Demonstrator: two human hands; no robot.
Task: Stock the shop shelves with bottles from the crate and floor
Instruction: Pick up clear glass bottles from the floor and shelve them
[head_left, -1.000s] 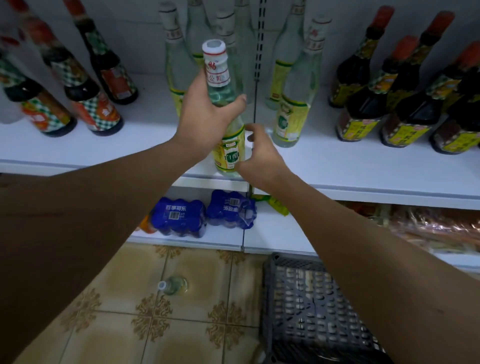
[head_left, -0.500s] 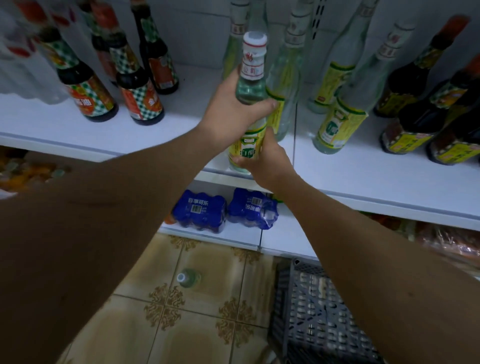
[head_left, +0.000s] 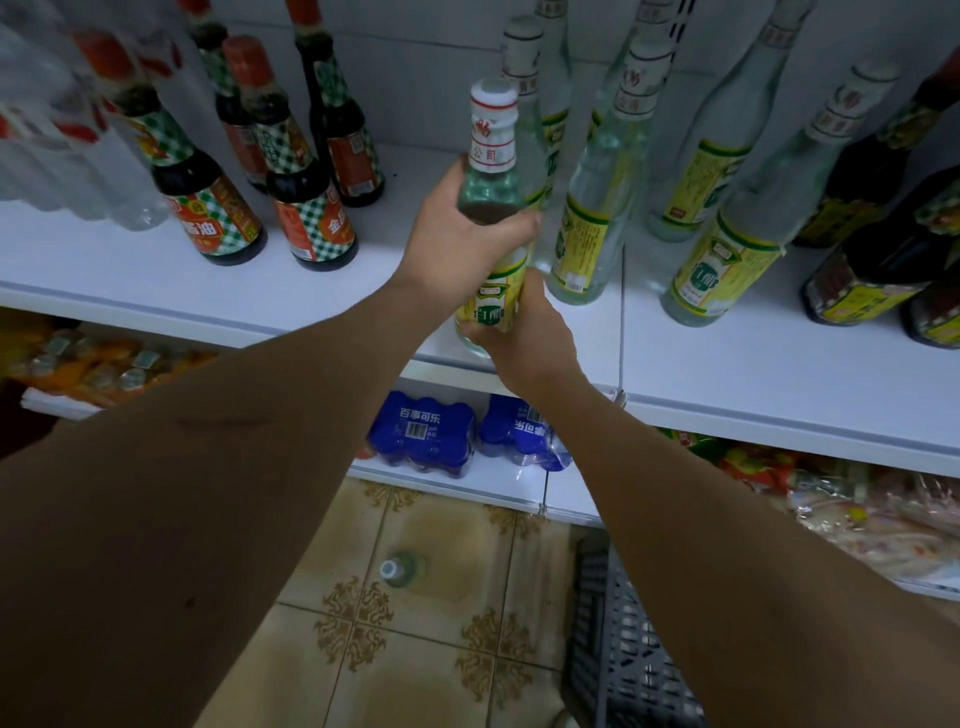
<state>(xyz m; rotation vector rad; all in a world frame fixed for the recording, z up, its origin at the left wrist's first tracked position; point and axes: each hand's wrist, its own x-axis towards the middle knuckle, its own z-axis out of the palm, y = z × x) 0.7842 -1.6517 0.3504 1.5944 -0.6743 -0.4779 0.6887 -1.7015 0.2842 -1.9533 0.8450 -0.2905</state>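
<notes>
A clear glass bottle (head_left: 492, 156) with a white cap and a yellow-green label stands at the front edge of the white shelf (head_left: 727, 374). My left hand (head_left: 457, 239) grips it around the shoulder. My right hand (head_left: 530, 343) holds its base from the right and below. Several matching clear bottles (head_left: 587, 223) stand just behind and to the right. One small bottle (head_left: 400, 569) stands on the tiled floor below. The grey plastic crate (head_left: 623, 665) sits on the floor at the lower right; its inside is hidden by my right arm.
Dark sauce bottles with checked labels (head_left: 311, 218) stand on the shelf to the left, and more dark bottles (head_left: 872, 270) at the far right. Blue shrink-wrapped packs (head_left: 423, 436) and bagged goods (head_left: 831, 499) fill the lower shelf.
The view has shifted left and closer. My right hand has gone from touching the bottle's side to holding its base, and the bottle stays at the shelf's front edge in my left hand's grip.
</notes>
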